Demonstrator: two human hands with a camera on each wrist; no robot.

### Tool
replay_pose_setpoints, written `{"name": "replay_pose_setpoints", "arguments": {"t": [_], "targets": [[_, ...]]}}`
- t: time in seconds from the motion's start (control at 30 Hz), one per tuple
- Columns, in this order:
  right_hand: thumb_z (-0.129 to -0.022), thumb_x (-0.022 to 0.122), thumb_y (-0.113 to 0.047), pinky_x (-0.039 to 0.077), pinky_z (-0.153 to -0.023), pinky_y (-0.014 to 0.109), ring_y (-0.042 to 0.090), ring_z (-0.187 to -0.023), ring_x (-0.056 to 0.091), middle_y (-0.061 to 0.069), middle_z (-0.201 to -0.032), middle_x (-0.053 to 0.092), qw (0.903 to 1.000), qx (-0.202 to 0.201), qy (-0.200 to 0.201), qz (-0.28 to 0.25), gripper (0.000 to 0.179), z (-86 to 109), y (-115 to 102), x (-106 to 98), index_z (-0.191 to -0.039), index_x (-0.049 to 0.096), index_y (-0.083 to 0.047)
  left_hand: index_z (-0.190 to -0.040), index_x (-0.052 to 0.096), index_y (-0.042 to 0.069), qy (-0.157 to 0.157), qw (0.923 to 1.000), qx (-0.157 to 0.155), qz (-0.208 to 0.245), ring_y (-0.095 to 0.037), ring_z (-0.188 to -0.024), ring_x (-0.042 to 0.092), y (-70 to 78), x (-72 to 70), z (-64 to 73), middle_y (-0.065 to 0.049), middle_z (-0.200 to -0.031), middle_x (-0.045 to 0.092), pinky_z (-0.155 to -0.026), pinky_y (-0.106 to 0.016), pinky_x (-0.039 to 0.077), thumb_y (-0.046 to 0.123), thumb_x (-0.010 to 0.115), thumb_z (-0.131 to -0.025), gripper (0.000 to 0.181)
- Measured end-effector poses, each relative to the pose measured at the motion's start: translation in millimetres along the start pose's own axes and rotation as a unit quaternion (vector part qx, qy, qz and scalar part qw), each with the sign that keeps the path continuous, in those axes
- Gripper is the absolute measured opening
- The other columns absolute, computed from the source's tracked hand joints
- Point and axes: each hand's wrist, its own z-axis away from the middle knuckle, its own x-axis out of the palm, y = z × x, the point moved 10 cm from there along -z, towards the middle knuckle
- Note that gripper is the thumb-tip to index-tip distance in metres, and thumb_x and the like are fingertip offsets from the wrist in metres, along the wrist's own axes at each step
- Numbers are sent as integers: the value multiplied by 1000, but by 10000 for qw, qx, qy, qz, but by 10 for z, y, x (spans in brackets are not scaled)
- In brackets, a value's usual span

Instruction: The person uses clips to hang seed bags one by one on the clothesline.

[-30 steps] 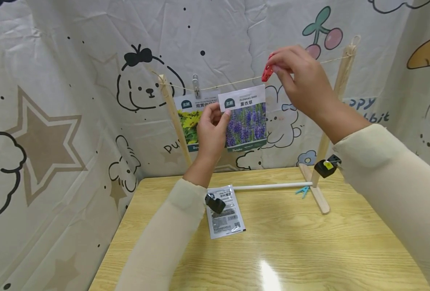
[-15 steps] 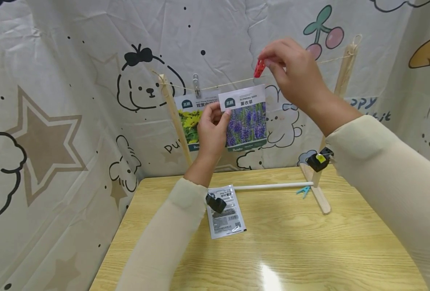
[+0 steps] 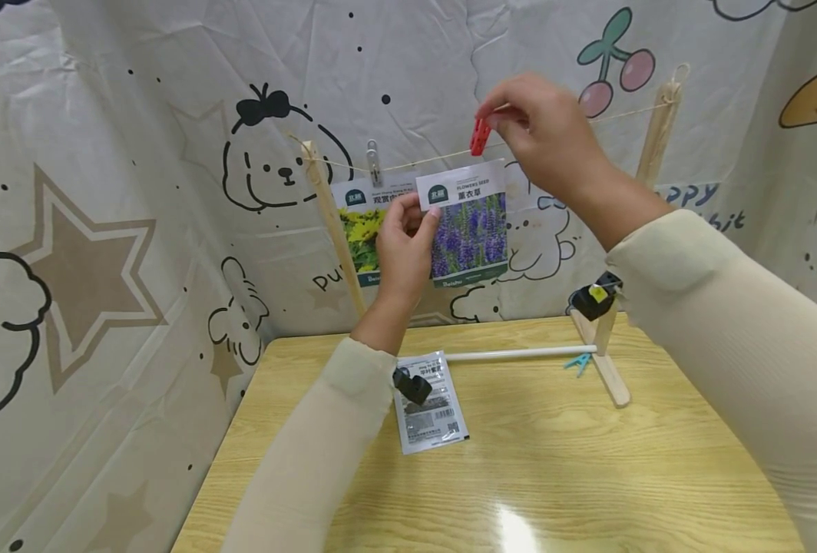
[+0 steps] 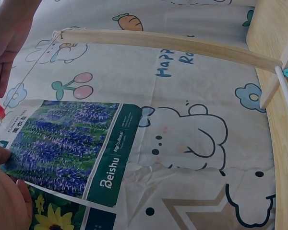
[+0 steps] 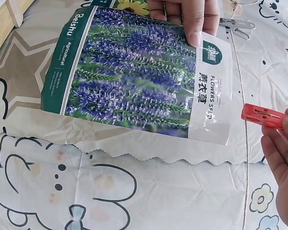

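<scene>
My left hand pinches the left edge of a seed packet with purple flowers, thumb in front. The packet is upright, its top edge just below a thin string. Above that edge, my right hand pinches a red clothespin between thumb and fingers. In the right wrist view the tip of the clothespin overlaps the string, apart from the packet. Behind my left hand, a yellow-flower seed packet hangs from the string by a clear clip, partly covered.
Two wooden posts, left and right, carry the string. A white rod runs low between them. On the table lie a silver seed packet, back side up, and a blue clothespin. A printed curtain hangs behind.
My right hand has moved left with the red clothespin, from the packet's right corner to over the middle of its top edge. The left hand and its packet have barely moved.
</scene>
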Motion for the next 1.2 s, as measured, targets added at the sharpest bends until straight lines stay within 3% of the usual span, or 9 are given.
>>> {"name": "replay_pose_setpoints", "arguments": {"t": [0.33,0.77,1.2], "targets": [[-106,48,-8,49,-98,37,21,-108,56,11,-118,64,9993,-6,-367,-34,24,-15,-37,113,-117,69,-4,-125,60,8,-17,10000,-13,-71,-11,-89,59,-3,0,3,-11,-107,68,-76,-22,48,18,62,-101,26],[-106,47,-6,49,-97,39,23,-107,56,11,-119,64,9976,59,-694,-25,24,-5,-74,199,-116,69,-5,-125,60,7,22,10000,-25,-25,-10,-88,58,31,0,-1,-11,-108,68,-77,-21,49,19,62,-102,26],[-106,48,-6,50,-106,43,26,-119,62,12,-128,65,9954,142,-943,-38,24,4,-35,248,-120,67,-5,-123,61,7,52,9999,12,-86,-10,-87,58,53,4,-3,-10,-107,68,-76,-21,49,20,62,-102,25]]}}
